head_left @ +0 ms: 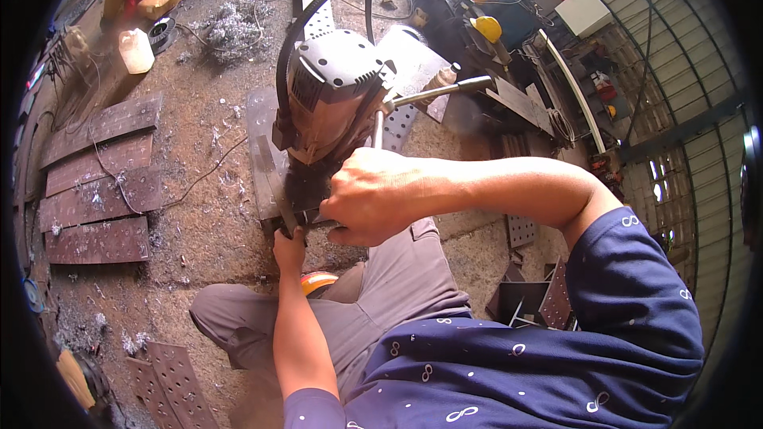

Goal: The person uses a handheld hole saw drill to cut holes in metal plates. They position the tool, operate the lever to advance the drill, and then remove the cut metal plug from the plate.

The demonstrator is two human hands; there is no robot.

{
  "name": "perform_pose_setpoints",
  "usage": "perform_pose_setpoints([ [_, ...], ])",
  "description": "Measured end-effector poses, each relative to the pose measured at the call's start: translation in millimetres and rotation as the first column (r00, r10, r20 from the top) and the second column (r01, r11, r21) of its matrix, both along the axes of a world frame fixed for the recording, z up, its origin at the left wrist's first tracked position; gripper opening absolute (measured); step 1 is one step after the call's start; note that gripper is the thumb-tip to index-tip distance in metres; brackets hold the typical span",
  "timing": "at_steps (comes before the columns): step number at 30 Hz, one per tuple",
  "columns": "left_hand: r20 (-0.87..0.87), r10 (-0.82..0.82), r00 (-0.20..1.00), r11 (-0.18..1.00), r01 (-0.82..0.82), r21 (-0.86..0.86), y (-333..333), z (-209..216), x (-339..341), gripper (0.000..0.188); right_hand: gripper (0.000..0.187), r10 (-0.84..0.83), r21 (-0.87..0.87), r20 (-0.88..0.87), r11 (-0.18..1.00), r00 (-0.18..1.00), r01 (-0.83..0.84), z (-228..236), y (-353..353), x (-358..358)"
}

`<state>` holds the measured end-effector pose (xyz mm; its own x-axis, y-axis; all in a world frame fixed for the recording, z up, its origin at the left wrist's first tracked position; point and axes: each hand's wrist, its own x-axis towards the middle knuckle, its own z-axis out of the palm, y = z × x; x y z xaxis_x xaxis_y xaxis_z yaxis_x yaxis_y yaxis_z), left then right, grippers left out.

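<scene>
Right hand [366, 195] fisted on the drill lever [378, 131], left hand [288, 253] pinching a flat strip [280, 191]; near-left plates [181, 381] already holed, drilling looks unfinished.

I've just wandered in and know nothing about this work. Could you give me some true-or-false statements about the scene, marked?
1. The right hand is at a handle of the silver-topped machine. True.
2. The yellow helmet lies beside the left hand. False: it is at the upper right, away from both hands.
3. Curly metal shavings lie heaped on the floor. True.
4. The white jug sits on top of the machine. False: it stands apart, at the upper left.
5. Plates with holes lie at the lower left. True.
</scene>
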<state>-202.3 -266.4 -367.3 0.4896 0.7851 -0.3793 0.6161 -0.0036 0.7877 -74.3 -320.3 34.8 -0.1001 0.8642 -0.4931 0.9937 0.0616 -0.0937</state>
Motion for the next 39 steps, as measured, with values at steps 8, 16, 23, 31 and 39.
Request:
perform_pose_setpoints([
  [8,0.087,0.003,0.996,1.000,-0.005,0.019,25.5,-26.6,-15.6,0.036,0.038,0.011,0.018,-0.037,1.000,0.999,-0.011,2.5,3.8,-4.8],
  [16,0.032,0.147,0.989,0.975,-0.151,0.164,69.3,11.0,-12.9,0.034,0.039,0.050,0.083,-0.076,0.996,0.996,-0.043,-6.3,5.5,-3.1],
  [23,0.113,0.098,0.989,0.976,-0.118,0.186,64.8,-14.2,-27.1,0.046,0.038,0.073,0.137,-0.116,0.989,0.991,-0.057,-13.7,5.0,-3.6],
  [31,0.472,0.323,0.820,0.897,-0.424,0.123,51.3,87.5,-13.7,0.040,0.037,0.065,0.221,-0.143,0.975,0.987,-0.032,-21.1,-9.9,4.4],
  [39,0.690,-0.192,0.698,0.884,-0.183,0.431,-23.8,396.3,27.0,0.033,0.042,0.342,0.706,-0.697,0.174,0.630,0.686,-75.5,-46.9,12.8],
])
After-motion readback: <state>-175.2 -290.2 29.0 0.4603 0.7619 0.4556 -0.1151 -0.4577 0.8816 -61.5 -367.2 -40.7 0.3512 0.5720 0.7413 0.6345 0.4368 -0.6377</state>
